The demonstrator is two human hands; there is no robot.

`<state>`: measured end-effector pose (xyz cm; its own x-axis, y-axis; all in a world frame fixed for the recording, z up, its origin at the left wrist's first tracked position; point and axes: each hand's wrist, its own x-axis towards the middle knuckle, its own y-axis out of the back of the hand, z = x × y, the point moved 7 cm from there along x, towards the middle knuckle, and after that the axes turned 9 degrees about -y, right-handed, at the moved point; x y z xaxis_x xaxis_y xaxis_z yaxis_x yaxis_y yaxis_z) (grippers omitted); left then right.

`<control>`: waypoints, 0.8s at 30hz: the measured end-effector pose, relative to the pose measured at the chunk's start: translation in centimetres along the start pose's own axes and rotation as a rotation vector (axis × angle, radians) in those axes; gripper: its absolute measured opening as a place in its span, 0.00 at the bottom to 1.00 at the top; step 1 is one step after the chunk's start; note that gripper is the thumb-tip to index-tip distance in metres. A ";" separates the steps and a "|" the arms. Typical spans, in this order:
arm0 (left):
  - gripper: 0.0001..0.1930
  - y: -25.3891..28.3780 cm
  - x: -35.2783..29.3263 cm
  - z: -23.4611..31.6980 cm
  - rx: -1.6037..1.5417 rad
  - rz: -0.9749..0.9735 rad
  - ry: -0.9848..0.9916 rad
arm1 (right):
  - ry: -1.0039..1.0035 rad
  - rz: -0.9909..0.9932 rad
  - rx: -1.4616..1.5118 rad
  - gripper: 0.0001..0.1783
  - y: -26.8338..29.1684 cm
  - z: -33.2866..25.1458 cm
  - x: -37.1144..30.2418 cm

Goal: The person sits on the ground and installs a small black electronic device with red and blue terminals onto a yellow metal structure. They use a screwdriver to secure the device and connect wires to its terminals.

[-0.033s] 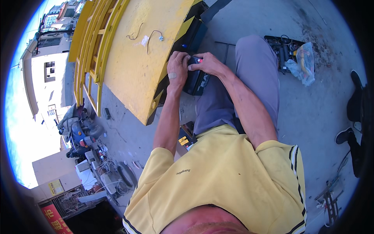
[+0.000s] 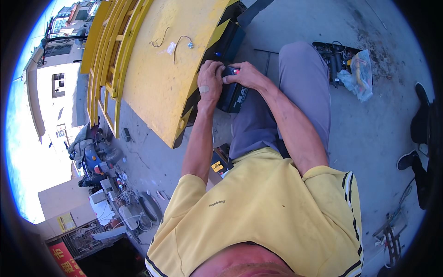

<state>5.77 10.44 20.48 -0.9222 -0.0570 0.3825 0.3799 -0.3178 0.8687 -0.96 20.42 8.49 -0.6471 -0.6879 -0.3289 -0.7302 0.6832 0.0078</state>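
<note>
A black, box-shaped battery [image 2: 229, 98] with pale lettering stands in front of me, between a yellow metal platform and my knee. Bent over its far end is my left hand [image 2: 211, 82], its fingers curled together and a tan plaster on its back. What those fingertips hold is hidden. My right hand [image 2: 249, 76] meets it from the right, thumb and fingers closed on the battery's dark end, where a small red part shows. A second dark box [image 2: 232, 42] sits just beyond, under the platform's edge.
The yellow platform [image 2: 157, 87] with striped edging lies left; loose wires [image 2: 182, 42] rest on it. On the ground at right are an open tool case [image 2: 339, 55] and a clear plastic bag [image 2: 361, 76]. Another person's shoe [image 2: 408, 160] shows far right. A motorbike [image 2: 94, 157] stands left.
</note>
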 end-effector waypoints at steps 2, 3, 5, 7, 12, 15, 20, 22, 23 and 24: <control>0.06 0.1 -0.1 -0.1 -0.033 0.022 -0.050 | 0.006 -0.017 0.014 0.37 0.0 -0.4 -0.2; 0.06 -0.1 -0.3 -0.6 -0.082 0.034 -0.073 | 0.017 0.001 0.016 0.36 -0.1 -0.5 -0.2; 0.06 -0.1 0.0 -0.4 -0.136 0.058 -0.040 | 0.035 0.052 0.022 0.35 0.2 -0.1 0.0; 0.06 0.2 -0.2 -0.7 -0.132 0.087 0.089 | 0.026 0.017 0.032 0.36 0.1 -0.1 0.2; 0.08 -0.4 0.2 -0.5 -0.027 -0.027 -0.002 | 0.013 0.007 0.015 0.35 0.2 -0.6 -0.2; 0.06 -0.4 0.0 -0.7 -0.132 0.088 -0.051 | 0.032 0.031 0.033 0.34 0.3 -0.4 0.2; 0.07 -0.4 0.5 -0.3 0.021 -0.021 0.101 | 0.029 0.003 0.029 0.33 0.2 -0.7 0.1; 0.07 -0.4 0.5 -0.4 -0.002 -0.024 0.062 | 0.028 0.007 0.015 0.33 0.0 -0.8 0.0; 0.07 -0.4 0.5 -0.4 -0.014 -0.027 0.039 | 0.028 0.013 0.009 0.33 0.0 -0.7 0.1; 0.06 -0.5 0.3 -0.7 -0.078 0.012 0.006 | 0.031 0.019 0.015 0.32 0.1 -0.7 0.1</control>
<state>5.19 9.96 19.93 -0.9180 -0.0673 0.3907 0.3847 -0.3900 0.8366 -1.26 20.24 9.06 -0.6672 -0.6822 -0.2990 -0.7148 0.6993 -0.0006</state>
